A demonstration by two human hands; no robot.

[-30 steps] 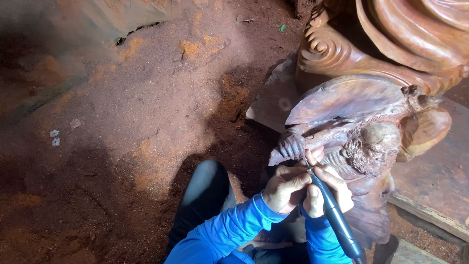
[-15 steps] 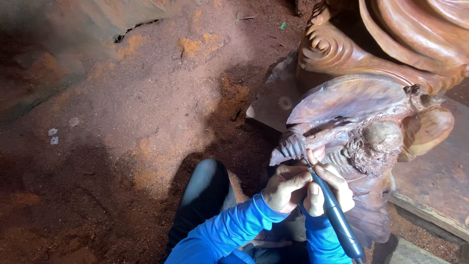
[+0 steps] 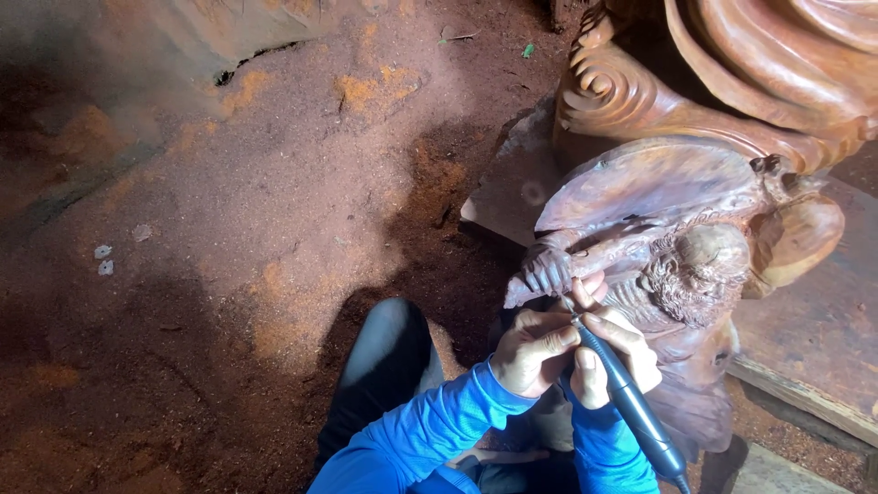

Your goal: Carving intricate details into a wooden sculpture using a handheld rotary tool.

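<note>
A carved wooden figure (image 3: 681,229) of reddish-brown wood stands at the right, with a carved fist (image 3: 547,272) jutting left. My right hand (image 3: 613,352) grips a dark pen-shaped rotary carving tool (image 3: 626,402), whose tip touches the wood just below the carved fist. My left hand (image 3: 532,349) is curled beside it, thumb resting against the tool near its tip. Both arms wear bright blue sleeves (image 3: 439,430).
Red-orange sawdust covers the floor (image 3: 274,229). A larger carved scroll piece (image 3: 695,64) rises behind the figure. A wooden plank (image 3: 814,348) lies at the right. My knee in dark trousers (image 3: 384,357) is bent below.
Both hands stay at the same spot below the carved fist; only a slight shift of the view.
</note>
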